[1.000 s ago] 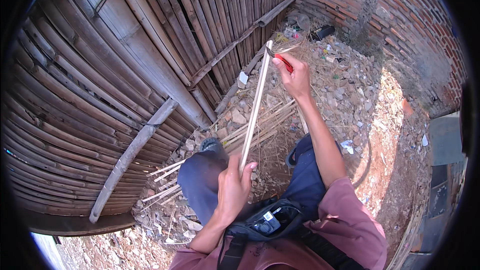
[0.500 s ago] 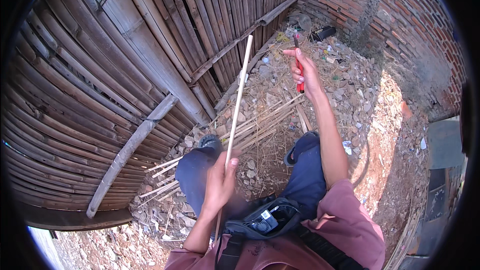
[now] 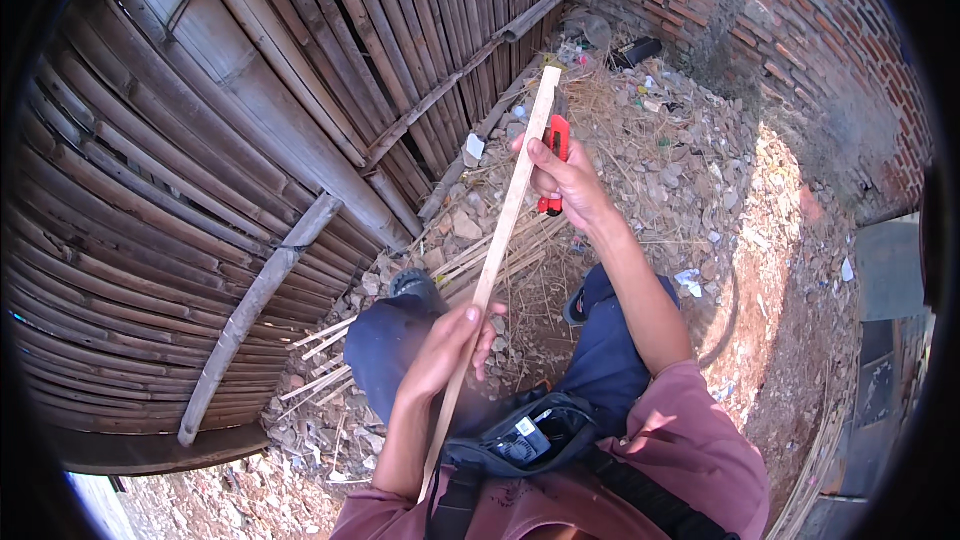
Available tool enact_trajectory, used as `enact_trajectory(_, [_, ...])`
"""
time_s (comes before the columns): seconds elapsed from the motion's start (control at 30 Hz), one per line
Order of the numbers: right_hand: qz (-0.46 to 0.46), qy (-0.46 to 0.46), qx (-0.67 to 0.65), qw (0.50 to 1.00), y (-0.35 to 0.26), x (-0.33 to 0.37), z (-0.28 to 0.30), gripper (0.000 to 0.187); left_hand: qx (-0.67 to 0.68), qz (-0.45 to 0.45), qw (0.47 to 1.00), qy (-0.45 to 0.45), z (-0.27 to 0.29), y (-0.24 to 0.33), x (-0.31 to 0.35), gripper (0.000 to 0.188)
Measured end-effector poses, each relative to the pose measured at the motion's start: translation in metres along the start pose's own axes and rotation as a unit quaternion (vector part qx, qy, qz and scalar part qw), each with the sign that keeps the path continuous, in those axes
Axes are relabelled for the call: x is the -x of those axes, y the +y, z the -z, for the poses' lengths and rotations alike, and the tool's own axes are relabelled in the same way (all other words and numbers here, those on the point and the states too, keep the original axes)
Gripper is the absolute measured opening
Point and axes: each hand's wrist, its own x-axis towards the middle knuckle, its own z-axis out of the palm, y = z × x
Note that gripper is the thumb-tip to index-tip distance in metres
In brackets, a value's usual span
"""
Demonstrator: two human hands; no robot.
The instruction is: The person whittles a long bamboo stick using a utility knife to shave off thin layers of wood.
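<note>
Remotely, I had the left hand (image 3: 450, 345) pinching the pale strip (image 3: 508, 220), slanted above the rubbly ground (image 3: 690, 200), and the right hand (image 3: 572, 178) clasping its upper part (red cutter (image 3: 560, 132) in the same grip).

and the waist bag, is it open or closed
Open: the dark waist bag has its mouth gaping toward the camera, and a dark item with a white label shows inside.

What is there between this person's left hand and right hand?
One long, pale strip: in the head view it spans from the left hand up to the right hand.
</note>
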Motion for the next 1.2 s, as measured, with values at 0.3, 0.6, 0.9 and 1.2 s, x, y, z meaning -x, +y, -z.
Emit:
enact_trajectory(0.3, [-0.003, 0.039, 0.062, 0.997, -0.013, 0.009, 0.0, 0.052, -0.134, -0.026, 0.991, 0.019, 0.01, -0.024, 0.032, 0.032])
enact_trajectory(0.6, [0.021, 0.018, 0.043, 0.999, -0.021, 0.016, -0.002, 0.046, -0.267, -0.03, 0.962, 0.054, -0.004, -0.002, 0.033, 0.028])
enact_trajectory(0.9, [0.018, 0.04, 0.102, 0.994, -0.026, 0.017, -0.005, 0.053, -0.283, -0.058, 0.947, 0.142, -0.006, -0.002, 0.024, 0.032])
enact_trajectory(1.2, [0.208, -0.018, 0.421, 0.883, -0.005, 0.048, -0.047, 0.034, -0.156, -0.085, 0.97, 0.166, -0.012, 0.02, 0.011, 0.039])
